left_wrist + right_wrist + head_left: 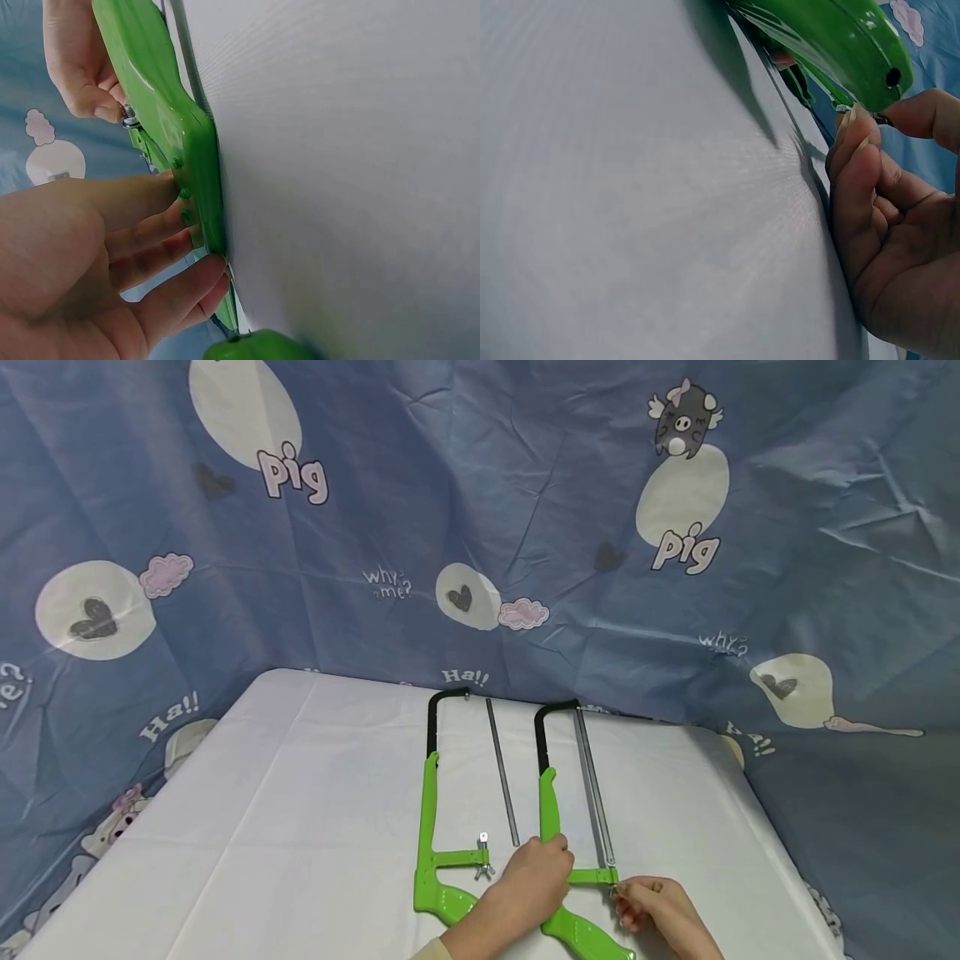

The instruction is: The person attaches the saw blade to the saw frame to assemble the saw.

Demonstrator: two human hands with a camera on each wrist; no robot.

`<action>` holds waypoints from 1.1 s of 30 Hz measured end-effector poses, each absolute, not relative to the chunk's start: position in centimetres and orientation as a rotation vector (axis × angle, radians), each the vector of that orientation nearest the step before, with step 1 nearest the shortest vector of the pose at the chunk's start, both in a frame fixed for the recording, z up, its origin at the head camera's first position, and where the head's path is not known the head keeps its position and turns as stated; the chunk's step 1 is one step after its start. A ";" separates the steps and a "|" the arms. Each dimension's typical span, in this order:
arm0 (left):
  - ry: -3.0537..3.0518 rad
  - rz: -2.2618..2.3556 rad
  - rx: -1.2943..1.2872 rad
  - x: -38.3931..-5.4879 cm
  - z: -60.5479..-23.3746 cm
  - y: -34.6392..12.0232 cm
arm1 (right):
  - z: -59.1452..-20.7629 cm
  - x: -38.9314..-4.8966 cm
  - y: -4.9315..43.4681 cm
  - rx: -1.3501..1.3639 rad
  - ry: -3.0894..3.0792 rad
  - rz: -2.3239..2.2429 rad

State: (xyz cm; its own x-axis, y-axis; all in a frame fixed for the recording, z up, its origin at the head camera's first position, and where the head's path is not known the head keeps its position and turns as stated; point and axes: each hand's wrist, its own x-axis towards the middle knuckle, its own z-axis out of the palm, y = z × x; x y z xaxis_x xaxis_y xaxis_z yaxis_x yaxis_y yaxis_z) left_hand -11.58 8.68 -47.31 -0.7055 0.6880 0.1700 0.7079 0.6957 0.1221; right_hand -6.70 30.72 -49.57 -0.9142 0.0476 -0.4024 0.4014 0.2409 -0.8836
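Two green and black hacksaws lie side by side on the white table. On the right hacksaw (550,806) a grey blade (594,785) spans from the black front end to the green crosspiece. My left hand (536,877) grips this hacksaw's green frame just above the handle (588,937). With thumb and fingertips, my right hand (656,906) pinches the wing nut (129,116) at the blade's near end; the fingers mostly cover it. The left hacksaw (427,810) has no blade, and its own wing nut (483,870) shows at the crosspiece.
A loose hacksaw blade (502,772) lies between the two saws. Under everything is a white-covered table (315,827). Blue printed cloth (480,527) hangs behind it and along both sides.
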 end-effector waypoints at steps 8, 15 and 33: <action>-2.800 -0.308 -1.156 -11.5 -47.3 8.7 | -49.7 -6.7 31.7 0.331 1.941 -1.829; -2.835 -0.299 -1.145 -11.6 -47.2 8.8 | -49.6 -6.8 32.2 0.286 1.825 -1.872; -2.806 -0.294 -1.150 -11.6 -47.0 8.7 | -49.5 -6.6 32.7 0.166 1.707 -1.916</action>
